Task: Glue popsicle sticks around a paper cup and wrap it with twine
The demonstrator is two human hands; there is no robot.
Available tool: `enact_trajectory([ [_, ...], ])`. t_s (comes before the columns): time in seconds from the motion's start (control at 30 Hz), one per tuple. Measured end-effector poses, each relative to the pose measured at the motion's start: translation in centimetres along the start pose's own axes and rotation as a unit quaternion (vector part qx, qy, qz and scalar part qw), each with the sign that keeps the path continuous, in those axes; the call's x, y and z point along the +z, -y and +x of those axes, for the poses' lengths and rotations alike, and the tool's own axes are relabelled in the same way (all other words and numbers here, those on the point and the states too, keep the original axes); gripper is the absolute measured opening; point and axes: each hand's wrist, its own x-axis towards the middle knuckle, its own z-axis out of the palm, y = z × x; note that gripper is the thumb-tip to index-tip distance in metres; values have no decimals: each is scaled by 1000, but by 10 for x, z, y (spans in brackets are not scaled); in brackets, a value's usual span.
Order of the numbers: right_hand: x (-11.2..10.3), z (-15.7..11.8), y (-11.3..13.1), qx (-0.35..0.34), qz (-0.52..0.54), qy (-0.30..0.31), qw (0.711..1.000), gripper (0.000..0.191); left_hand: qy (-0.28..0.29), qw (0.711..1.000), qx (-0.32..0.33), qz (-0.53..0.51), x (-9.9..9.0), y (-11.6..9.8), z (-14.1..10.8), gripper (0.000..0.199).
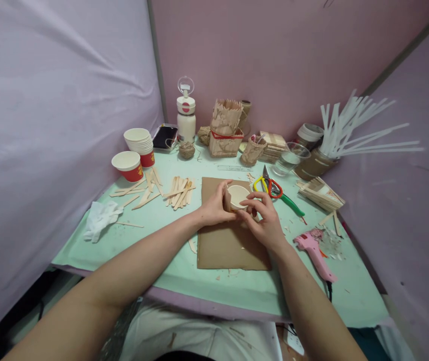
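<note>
A small paper cup [238,196] with a pale inside is between my hands, above a brown cardboard sheet [229,248]. My left hand [216,205] is wrapped round the cup's left side, where a brown strip shows on the outside. On the other side, my right hand [261,216] grips the rim and lower wall with its fingertips. The cup's far and lower parts are mostly hidden by the fingers. Left of the cardboard lies a pile of wooden sticks [180,193]. Scissors with red and yellow handles [274,188] and green-handled pliers [292,204] lie just beyond my right hand.
A pink glue gun [315,253] lies on the right, its cord over the table edge. Stacked paper cups [139,143] stand at the left. Along the back are a white bottle [186,120], a stick-covered box [225,143], a water cup [287,160] and white glue sticks [344,130].
</note>
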Motion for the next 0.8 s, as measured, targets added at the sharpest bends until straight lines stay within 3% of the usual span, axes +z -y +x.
enact_trajectory([
  [0.17, 0, 1, -2, 6, 16, -4, 1000, 9, 22, 999, -19, -15, -4, -2, 1, 119],
  [0.3, -4, 4, 0, 47, 51, -36, 997, 8, 67, 993, -15, -99, -7, -2, 1, 124],
  [0.43, -11, 5, -2, 100, 132, -56, 985, 7, 86, 981, -19, -175, -10, -4, 1, 116],
  [0.6, -17, 3, -8, 165, 277, -28, 946, 15, 77, 946, -116, -293, -11, -4, 3, 94],
  [0.8, -17, 3, -3, 245, 390, 32, 887, 26, 176, 898, -161, -369, -7, -6, -4, 90],
])
